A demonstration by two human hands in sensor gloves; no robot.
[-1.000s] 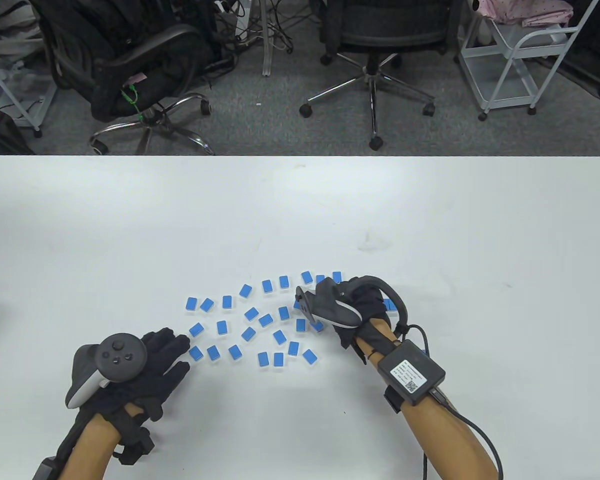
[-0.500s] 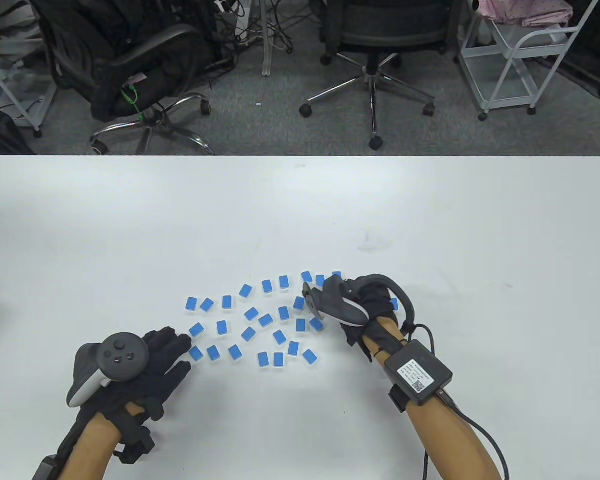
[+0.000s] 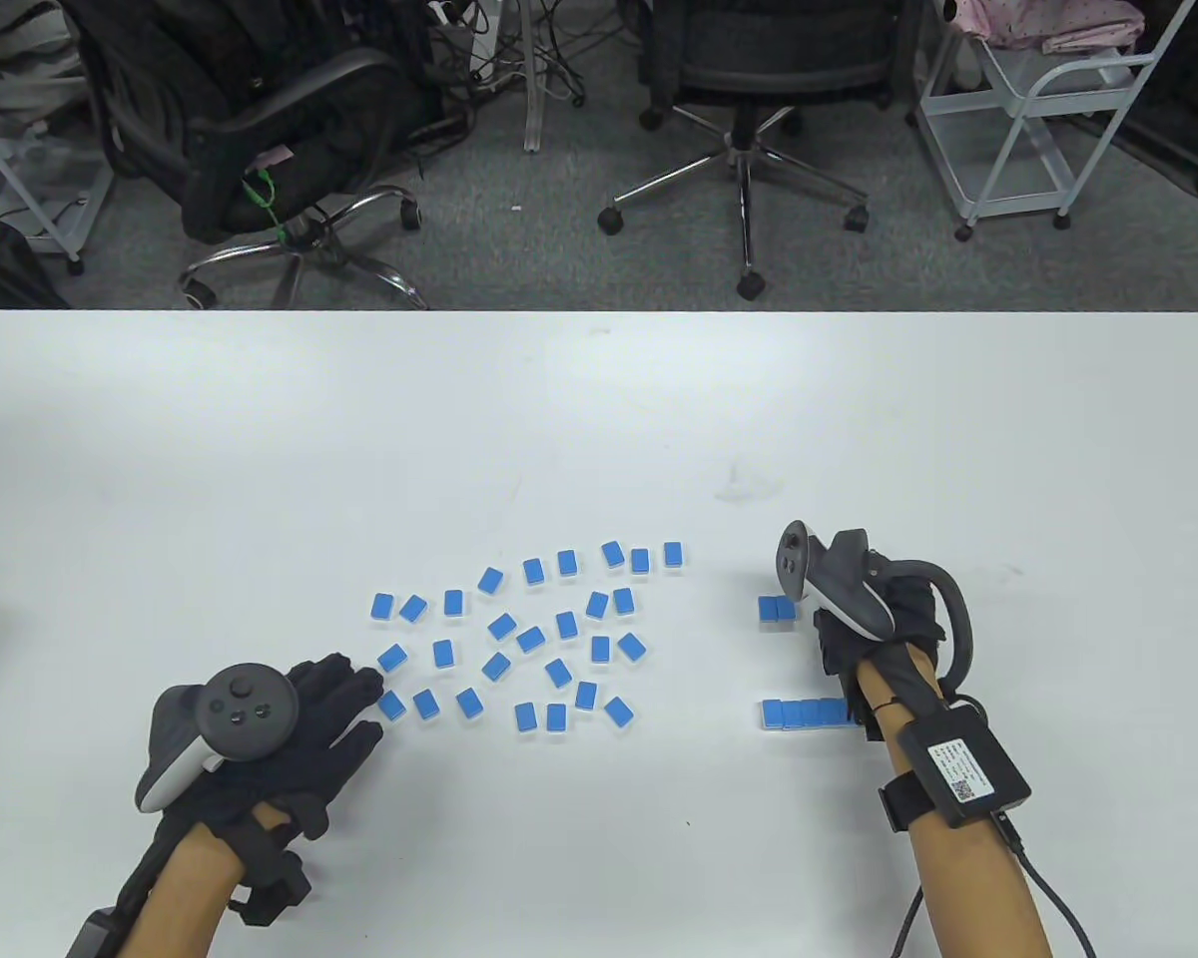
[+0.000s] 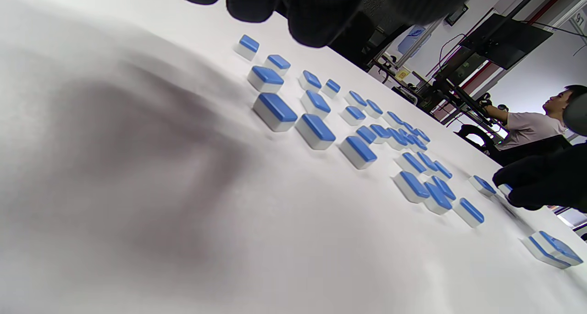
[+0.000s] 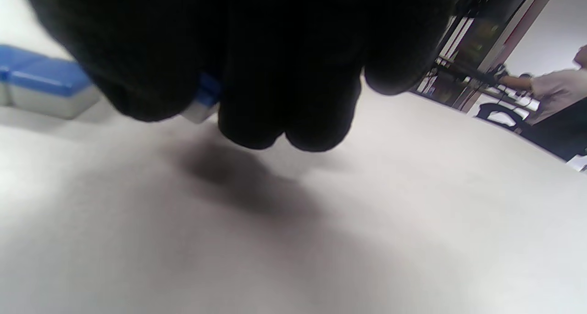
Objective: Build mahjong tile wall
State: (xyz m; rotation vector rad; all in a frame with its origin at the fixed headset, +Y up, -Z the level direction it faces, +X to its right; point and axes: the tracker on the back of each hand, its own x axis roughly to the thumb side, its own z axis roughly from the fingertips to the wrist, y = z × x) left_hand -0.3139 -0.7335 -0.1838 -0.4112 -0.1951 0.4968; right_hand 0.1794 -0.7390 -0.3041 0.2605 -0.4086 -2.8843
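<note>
- Table (image 3: 599, 399): broad, smooth, matte white.
- Left hand (image 3: 290, 733): black fabric glove, fingers straight and spread flat on the table, tips just beside the nearest loose tile (image 3: 391, 706).
- Right hand (image 3: 874, 624): gloved fingers curled, pinching a tile (image 5: 202, 101); it hides the right end of the row.
- Tiles (image 3: 529, 629): small glossy blocks, blue tops over white bodies, scattered mid-table.
- Row (image 3: 799, 713): tiles touching side by side, near the right wrist.
- Pair (image 3: 775, 609): two tiles touching, beside the right hand.
</note>
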